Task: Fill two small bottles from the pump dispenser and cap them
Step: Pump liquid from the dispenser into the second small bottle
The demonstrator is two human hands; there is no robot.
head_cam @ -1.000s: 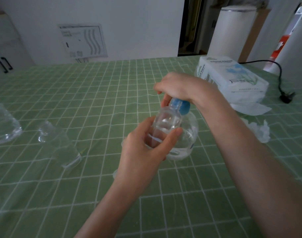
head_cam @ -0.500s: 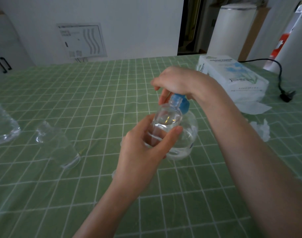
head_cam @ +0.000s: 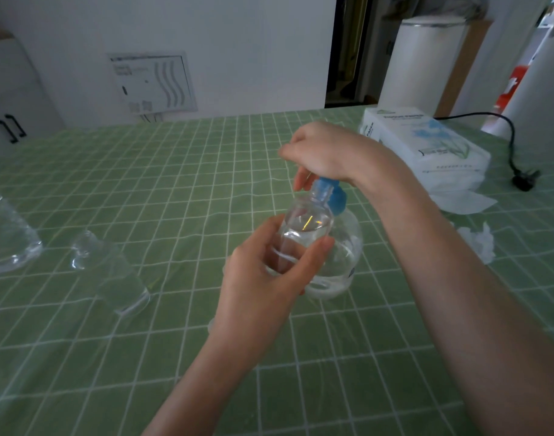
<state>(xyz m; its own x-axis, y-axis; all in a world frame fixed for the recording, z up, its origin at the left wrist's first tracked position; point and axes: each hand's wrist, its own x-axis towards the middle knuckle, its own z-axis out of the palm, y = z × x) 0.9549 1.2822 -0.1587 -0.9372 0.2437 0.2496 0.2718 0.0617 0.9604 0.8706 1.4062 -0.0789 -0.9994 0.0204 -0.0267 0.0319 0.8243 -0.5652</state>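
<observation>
right hand (head_cam: 326,149) up a touch — pump head (head_cam: 335,196) risen, small bottle (head_cam: 304,228) mouth at the spout.
your left hand (head_cam: 256,284) grips the bottle, right curls over the pump; if the mouth drifts off — spill on the tablecloth (head_cam: 175,184).

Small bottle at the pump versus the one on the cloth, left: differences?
The held bottle is gripped by the left hand, off the table; the spare bottle rests on the tablecloth, untouched. The held bottle's mouth is at the blue pump head; the spare bottle is apart from it. Both are clear.
</observation>
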